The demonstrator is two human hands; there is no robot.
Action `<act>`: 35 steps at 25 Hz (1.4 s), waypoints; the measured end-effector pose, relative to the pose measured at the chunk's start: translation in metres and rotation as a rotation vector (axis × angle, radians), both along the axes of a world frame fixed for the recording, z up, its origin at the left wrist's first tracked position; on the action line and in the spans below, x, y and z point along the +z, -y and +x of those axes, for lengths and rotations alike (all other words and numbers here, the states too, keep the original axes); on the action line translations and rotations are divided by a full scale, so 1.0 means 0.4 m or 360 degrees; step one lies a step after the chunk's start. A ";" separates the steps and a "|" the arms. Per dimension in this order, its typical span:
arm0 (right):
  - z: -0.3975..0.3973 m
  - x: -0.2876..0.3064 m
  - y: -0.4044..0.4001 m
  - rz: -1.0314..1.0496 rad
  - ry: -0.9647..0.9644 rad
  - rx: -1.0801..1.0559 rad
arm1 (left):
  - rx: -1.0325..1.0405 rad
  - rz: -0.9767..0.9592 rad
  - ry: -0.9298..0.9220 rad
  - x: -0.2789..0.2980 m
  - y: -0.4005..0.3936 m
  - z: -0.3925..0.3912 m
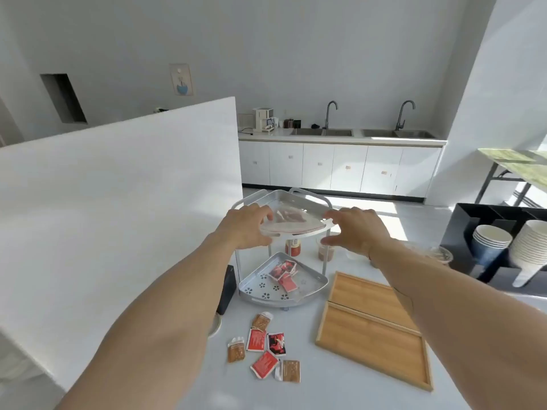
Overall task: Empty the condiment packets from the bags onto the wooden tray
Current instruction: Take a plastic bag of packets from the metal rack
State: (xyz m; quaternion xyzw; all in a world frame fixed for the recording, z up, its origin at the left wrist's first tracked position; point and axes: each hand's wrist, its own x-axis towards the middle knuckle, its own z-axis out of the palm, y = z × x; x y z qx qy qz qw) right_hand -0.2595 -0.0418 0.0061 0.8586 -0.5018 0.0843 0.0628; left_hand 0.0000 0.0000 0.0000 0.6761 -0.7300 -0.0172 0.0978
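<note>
A clear plastic bag with reddish packets inside lies on the top shelf of a silver two-tier corner rack. My left hand pinches the bag's left edge. My right hand is at its right end, fingers spread and touching the bag or the shelf rim. The lower shelf holds another clear bag of red packets. Several loose red and brown packets lie on the white table in front of the rack. The two-compartment wooden tray lies to the right, with nothing in it.
A white partition stands to the left. A dark box stands left of the rack. Sauce jars and lidded cups stand behind the rack. A black organiser with stacked paper cups and bowls stands at the right.
</note>
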 end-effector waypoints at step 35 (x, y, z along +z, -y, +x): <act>-0.316 -0.139 -0.242 0.0534 0.1904 -0.0234 | -0.0364 -0.0052 -0.1903 -0.144 -0.120 -0.326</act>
